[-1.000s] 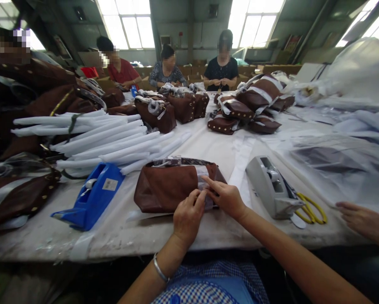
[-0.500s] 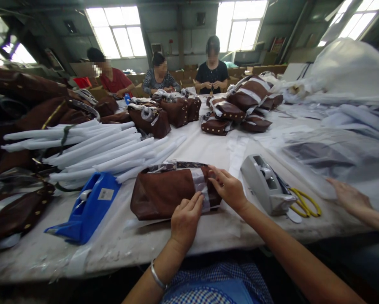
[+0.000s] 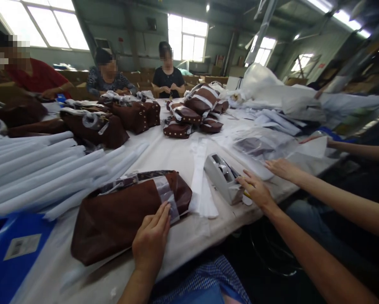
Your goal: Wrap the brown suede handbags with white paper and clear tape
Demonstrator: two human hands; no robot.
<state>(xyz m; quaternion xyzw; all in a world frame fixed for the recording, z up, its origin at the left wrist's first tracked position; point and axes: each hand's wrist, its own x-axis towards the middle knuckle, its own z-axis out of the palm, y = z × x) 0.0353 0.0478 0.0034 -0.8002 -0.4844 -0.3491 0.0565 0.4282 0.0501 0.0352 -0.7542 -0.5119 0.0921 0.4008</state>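
Observation:
A brown leather handbag [image 3: 120, 215] lies on its side in front of me, with a clear wrapping band [image 3: 166, 192] around its right part. My left hand [image 3: 151, 236] rests on the band and the bag's near edge, its fingers stretched out. Farther right, my right hand [image 3: 255, 190] is at the near end of a grey tape dispenser [image 3: 219, 179], fingers apart. Beneath it a bit of the yellow handle of a pair of scissors [image 3: 247, 194] shows; the rest of the handle is mostly hidden by the hand.
A blue tape dispenser [image 3: 18, 249] stands at lower left, near white paper rolls [image 3: 59, 169]. Beyond are stacked brown bags [image 3: 192, 112] and several people across the table. At right, a co-worker's hand [image 3: 284, 169] touches clear plastic film [image 3: 268, 141].
My right hand has left the handbag and moved right to the scissors beside the grey dispenser. My left hand stays on the bag. The view has turned right.

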